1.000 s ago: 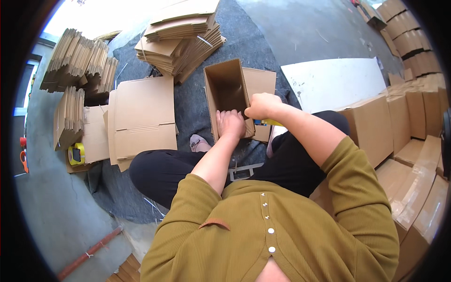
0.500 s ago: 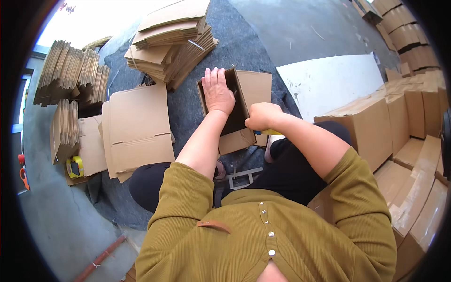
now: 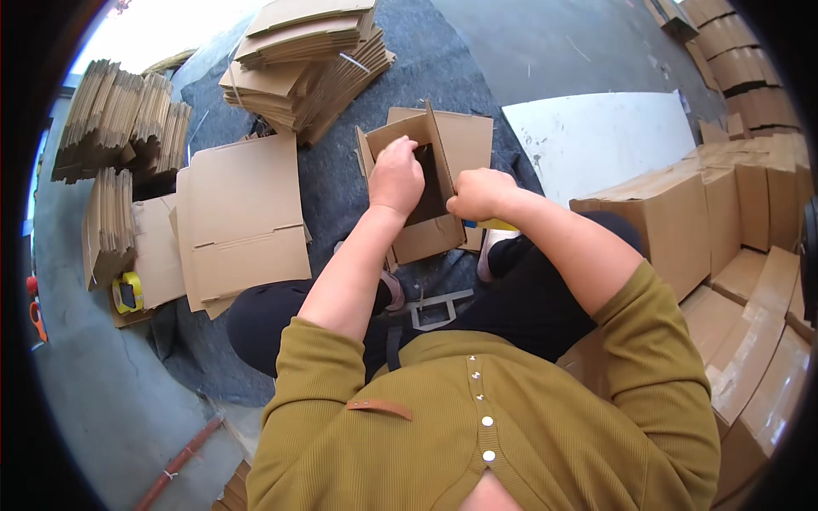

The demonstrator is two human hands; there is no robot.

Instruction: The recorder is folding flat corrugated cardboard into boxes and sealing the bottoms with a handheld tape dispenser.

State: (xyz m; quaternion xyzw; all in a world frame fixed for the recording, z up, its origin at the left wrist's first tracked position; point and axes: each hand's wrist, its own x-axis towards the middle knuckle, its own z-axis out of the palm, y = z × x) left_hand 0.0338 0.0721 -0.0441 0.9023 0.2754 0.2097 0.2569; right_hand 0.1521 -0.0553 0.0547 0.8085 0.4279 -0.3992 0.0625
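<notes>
Left hand curled over a flap of the half-formed cardboard box; fisted right hand braces its side, steadying it

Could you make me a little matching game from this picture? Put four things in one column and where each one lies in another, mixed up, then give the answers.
Things:
1. open cardboard box
2. yellow tape roll
3. white board
4. flat cardboard sheet

Places:
A. on the floor at the far left, by the upright bundles
B. between the left hand and the right hand
C. on the dark mat, left of the left forearm
D. on the floor beyond the right arm, beside the made-up boxes

Pairs: 1-B, 2-A, 3-D, 4-C
</notes>
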